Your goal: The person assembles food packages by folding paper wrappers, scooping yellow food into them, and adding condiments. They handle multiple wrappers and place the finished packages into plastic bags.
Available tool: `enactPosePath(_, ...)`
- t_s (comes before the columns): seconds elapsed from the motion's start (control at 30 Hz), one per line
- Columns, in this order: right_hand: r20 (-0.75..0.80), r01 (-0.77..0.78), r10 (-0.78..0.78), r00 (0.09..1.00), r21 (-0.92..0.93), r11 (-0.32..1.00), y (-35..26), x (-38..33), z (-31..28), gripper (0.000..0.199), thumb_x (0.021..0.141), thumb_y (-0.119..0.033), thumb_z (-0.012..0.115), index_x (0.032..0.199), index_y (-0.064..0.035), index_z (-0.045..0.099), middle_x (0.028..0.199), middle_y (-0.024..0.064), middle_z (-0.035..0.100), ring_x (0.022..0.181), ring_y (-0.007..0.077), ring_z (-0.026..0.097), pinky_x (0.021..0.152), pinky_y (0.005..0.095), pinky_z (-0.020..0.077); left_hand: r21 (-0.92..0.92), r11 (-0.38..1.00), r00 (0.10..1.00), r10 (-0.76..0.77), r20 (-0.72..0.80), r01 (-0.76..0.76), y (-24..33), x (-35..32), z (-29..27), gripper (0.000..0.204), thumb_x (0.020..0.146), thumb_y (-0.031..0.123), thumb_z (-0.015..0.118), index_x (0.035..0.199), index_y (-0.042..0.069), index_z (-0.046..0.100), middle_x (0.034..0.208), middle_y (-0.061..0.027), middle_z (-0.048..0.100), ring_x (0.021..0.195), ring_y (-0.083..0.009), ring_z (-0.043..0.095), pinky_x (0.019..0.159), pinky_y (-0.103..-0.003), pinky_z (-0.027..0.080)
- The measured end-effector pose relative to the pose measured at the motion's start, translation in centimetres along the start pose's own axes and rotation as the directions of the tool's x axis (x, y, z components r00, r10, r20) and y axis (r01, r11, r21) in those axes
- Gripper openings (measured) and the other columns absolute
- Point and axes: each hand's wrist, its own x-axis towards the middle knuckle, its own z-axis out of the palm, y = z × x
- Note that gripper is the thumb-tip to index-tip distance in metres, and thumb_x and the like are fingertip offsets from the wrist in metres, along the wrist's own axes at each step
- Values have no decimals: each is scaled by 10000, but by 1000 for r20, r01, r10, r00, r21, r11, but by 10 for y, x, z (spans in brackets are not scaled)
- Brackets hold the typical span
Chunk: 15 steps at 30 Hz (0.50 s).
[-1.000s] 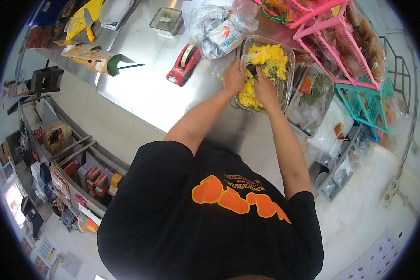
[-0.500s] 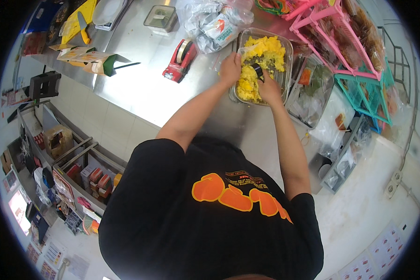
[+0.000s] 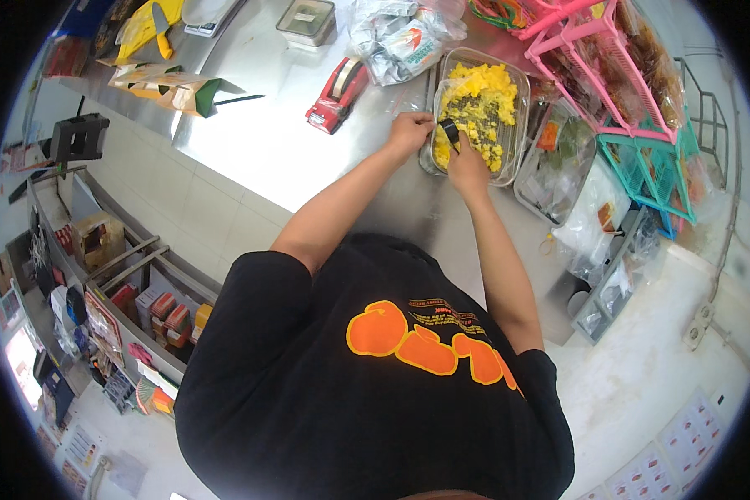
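Note:
A clear rectangular tray (image 3: pixel 522 125) holds crumbled yellow food (image 3: pixel 485 82), thick at the far side and scattered in smaller bits toward the near left. My right hand (image 3: pixel 470 167) is closed round a short black utensil (image 3: pixel 450 131) over the tray's near left part; its working end is hard to make out. At the tray's left rim, my left hand (image 3: pixel 410 136) is closed with its fingertips at the edge. Whatever it pinches is too small to name.
Left on the steel table (image 3: pixel 258 150) are a red tape dispenser (image 3: pixel 338 96) and a lidded clear box (image 3: pixel 306 23). Plastic bags (image 3: pixel 400 42) lie behind the tray. Pink baskets (image 3: pixel 592 58) and a bag-filled container (image 3: pixel 558 158) crowd the right. A yellow-handled knife (image 3: pixel 163 37) lies far left.
My right hand has drawn left and slightly toward the rim with the black utensil. Less yellow food lies at the tray's near left. My left hand has shifted slightly nearer me.

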Motion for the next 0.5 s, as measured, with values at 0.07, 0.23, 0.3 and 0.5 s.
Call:
enactPosePath(0.07,-20,18,-17,1000,56,998,7,1,8,536,922,-223,526,1419,-60,410,1111,251,640,1021,413,619,886,486,470,-8,1000,1000,8,15,-7,-1,1,-3,185,834,94,689,992,9,736,826,-77,717,642,-125,627,630,-284,510)
enactPosePath(0.23,-32,27,-17,999,338,941,51,33,44,593,911,-236,588,1428,-17,398,982,149,661,843,263,615,747,377,479,35,997,997,69,31,-70,2,-2,-1,177,821,82,702,975,2,738,801,-75,717,662,-124,632,643,-279,511)
enactPosePath(0.3,90,-108,75,993,455,884,56,35,46,614,920,-228,589,1451,-22,357,817,68,614,666,157,556,600,300,445,49,997,998,66,23,-67,2,-2,-2,183,815,103,710,968,8,740,803,-79,720,685,-130,641,662,-283,514)
enactPosePath(0.5,468,-454,-3,884,859,238,50,-13,-13,437,979,-158,526,1370,-109,338,591,-61,307,472,51,281,431,209,230,217,951,974,227,-3,-221,-14,-8,-5,219,832,198,693,971,36,739,828,-94,724,736,-151,662,712,-309,519)
